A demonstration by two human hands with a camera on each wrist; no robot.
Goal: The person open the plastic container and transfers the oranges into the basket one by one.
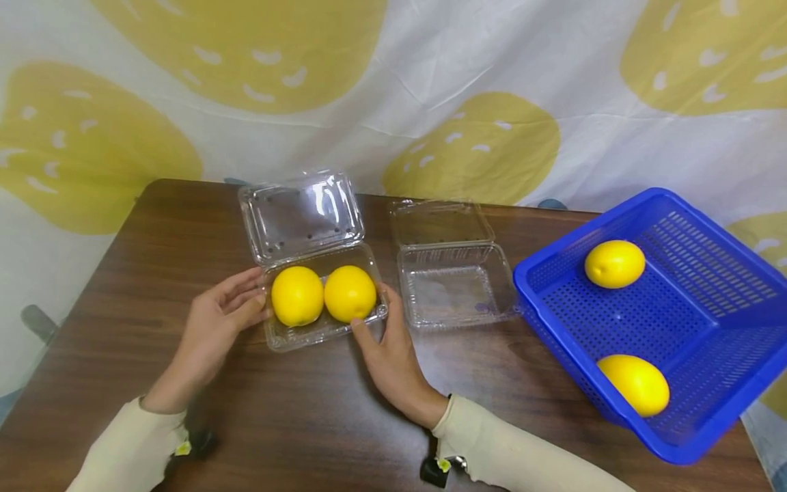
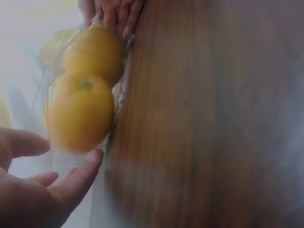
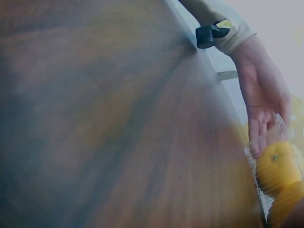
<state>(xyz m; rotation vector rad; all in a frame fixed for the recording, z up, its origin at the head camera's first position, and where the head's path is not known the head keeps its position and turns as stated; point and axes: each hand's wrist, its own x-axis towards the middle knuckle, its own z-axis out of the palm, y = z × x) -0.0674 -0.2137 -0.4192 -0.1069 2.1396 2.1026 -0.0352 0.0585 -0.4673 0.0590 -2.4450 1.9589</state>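
Note:
A clear plastic clamshell box stands on the table with its lid folded back behind it. Two round yellow fruits, which look like lemons, sit side by side inside. My right hand grips the box's right front corner, thumb over the front rim and fingers along the side. At the left end is my left hand, its fingers extended close against the wall, as the right wrist view also shows. The left wrist view has the thumb tip right by the lower edge, under the nearer fruit.
A second clear clamshell box, lid up and without fruit, stands right of the first. Farther right, a blue plastic basket holds two more yellow fruits. Behind the brown wooden table hangs a fruit-print cloth.

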